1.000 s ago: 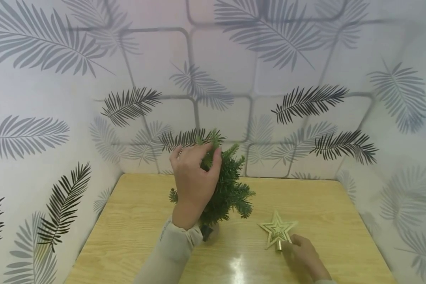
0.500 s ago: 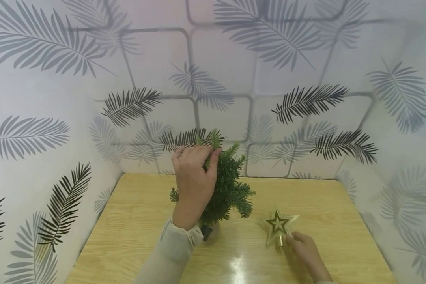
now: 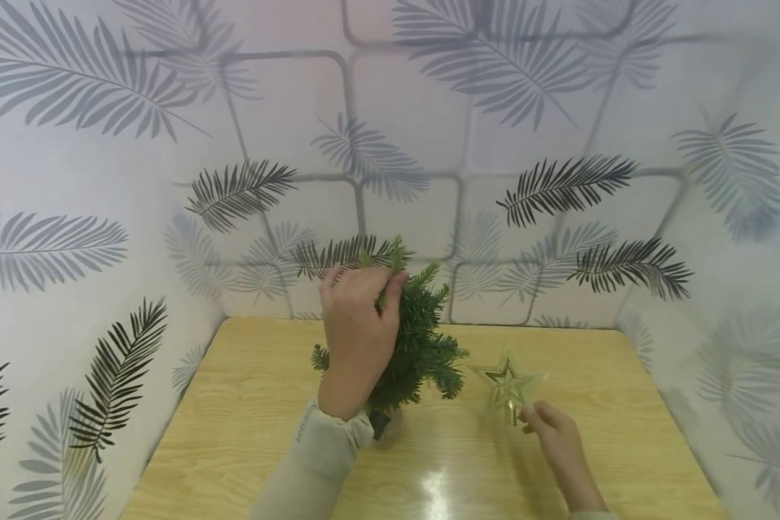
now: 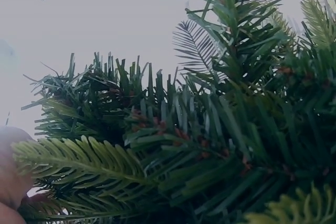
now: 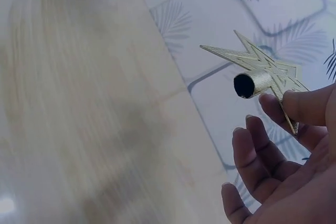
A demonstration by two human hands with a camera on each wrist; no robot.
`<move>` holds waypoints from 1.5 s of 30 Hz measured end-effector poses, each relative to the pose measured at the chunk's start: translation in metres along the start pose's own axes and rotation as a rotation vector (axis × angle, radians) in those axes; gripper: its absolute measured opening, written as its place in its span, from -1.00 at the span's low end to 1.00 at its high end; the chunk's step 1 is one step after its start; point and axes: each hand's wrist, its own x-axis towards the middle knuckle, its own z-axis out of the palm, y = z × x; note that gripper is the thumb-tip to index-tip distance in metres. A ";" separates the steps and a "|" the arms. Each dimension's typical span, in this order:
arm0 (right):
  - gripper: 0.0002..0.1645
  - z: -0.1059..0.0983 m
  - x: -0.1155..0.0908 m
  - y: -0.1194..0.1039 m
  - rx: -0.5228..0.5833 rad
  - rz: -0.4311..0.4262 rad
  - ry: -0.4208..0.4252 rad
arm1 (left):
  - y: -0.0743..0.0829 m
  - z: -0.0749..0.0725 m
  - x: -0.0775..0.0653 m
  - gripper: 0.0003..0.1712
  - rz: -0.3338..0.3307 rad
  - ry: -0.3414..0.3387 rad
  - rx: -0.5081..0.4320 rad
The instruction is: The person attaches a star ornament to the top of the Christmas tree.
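Note:
A small artificial Christmas tree (image 3: pixel 416 347) stands on the wooden table, its green branches filling most of the left wrist view. My left hand (image 3: pixel 360 318) pinches the tree near its top, the tip poking up past thumb and fingers. Over the table to the right, my right hand (image 3: pixel 559 440) holds a gold star tree topper (image 3: pixel 508 379) by a lower point, between thumb and index finger. In the right wrist view the star's hollow socket (image 5: pixel 244 85) faces the camera, and the other fingers (image 5: pixel 252 161) are loosely bent without touching it.
The light wood table (image 3: pixel 247 404) ends at a wall covering (image 3: pixel 403 130) printed with feather-like leaves, which also runs along both sides. Under the branches, the tree's dark base (image 3: pixel 378 424) is partly hidden by my left sleeve (image 3: pixel 328 448).
My right hand has lifted the gold star off the table and carried it up and away from me. The left hand stays at the treetop with hardly any shift.

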 end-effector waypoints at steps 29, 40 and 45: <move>-0.56 -0.005 0.005 -0.072 0.266 -0.245 0.167 | -0.002 -0.005 0.003 -0.68 -0.036 -0.075 -0.035; -0.60 -0.005 0.013 -0.104 0.383 -0.334 0.170 | -0.002 -0.007 0.004 -0.67 -0.037 -0.084 -0.013; -0.61 -0.006 0.016 -0.113 0.408 -0.355 0.179 | -0.002 -0.007 0.004 -0.66 -0.045 -0.090 -0.012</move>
